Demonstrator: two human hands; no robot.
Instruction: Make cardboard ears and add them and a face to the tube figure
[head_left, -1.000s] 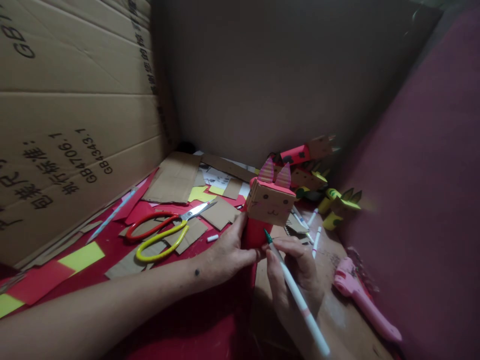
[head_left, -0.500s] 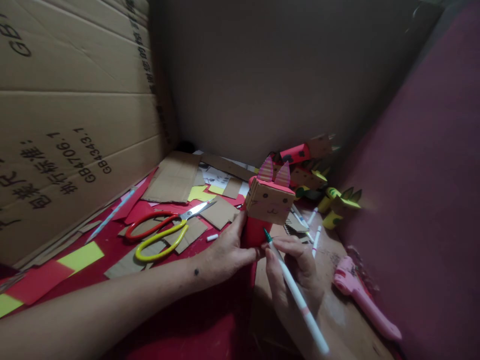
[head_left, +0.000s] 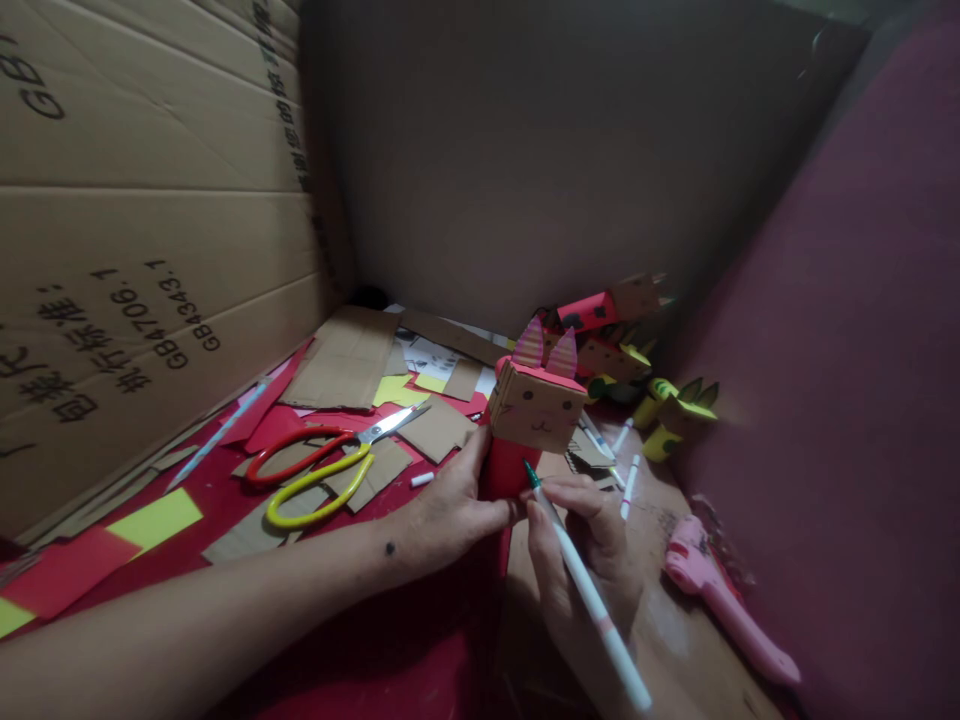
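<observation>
My left hand (head_left: 450,500) is closed around the red paper body of a cardboard animal figure (head_left: 541,405). The figure stands upright, with a square cardboard head, a drawn face and two pink striped ears. In my right hand (head_left: 589,545) is a white felt-tip pen (head_left: 592,590), gripped like a writing tool. Its green tip is at the red body just below the head; whether it touches the paper I cannot tell. A small white pen cap (head_left: 422,480) lies left of my left hand.
Scissors (head_left: 330,470) with red and yellow handles lie on cardboard scraps at left. A pink glue gun (head_left: 727,600) rests at right by the pink wall. More paper figures (head_left: 675,415) and loose pens (head_left: 630,487) lie behind. A big printed carton (head_left: 150,230) walls the left side.
The view has shifted very slightly. My left hand keeps its hold on the figure, and the pen tip stays near the red body with hardly any movement.
</observation>
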